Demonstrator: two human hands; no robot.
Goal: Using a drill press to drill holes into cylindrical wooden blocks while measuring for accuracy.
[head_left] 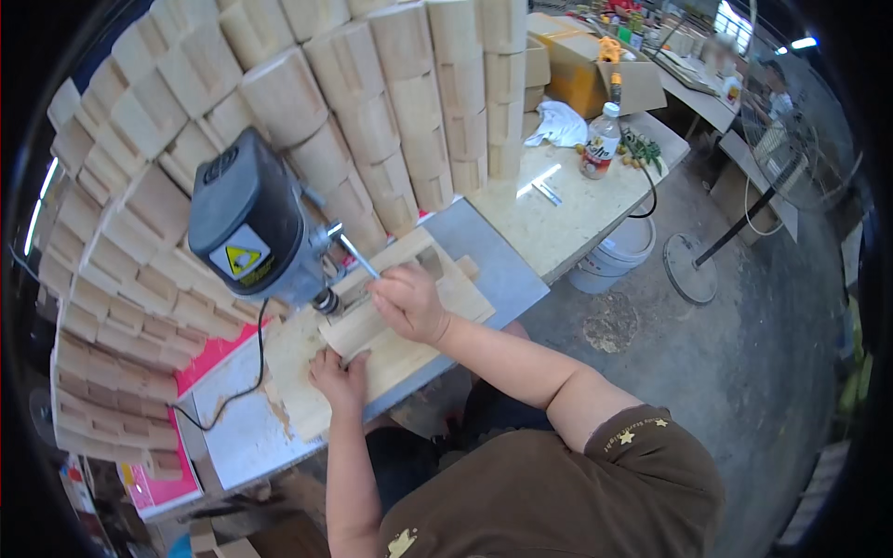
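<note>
A bench drill press [244, 219] with a dark housing stands over a pale wooden board [395, 353]. Its chuck [326, 301] points down at a wooden block [353, 331] lying on that board; the bit's tip is too small to make out. My right hand [409, 302] is closed round the drill's metal feed lever [357, 254], above the block. At the block's near left end, my left hand [339, 377] holds it, thumb and fingers against the wood. Part of the block is hidden beneath my right hand and forearm.
Tall stacks of shaped wooden blocks [363, 93] curve round the drill's back and left. A black cord [256, 372] loops across the bench. Further right are a plastic bottle [601, 144], a white cloth [558, 125], a cardboard box [595, 79], a bucket [614, 256] and a standing fan [744, 223].
</note>
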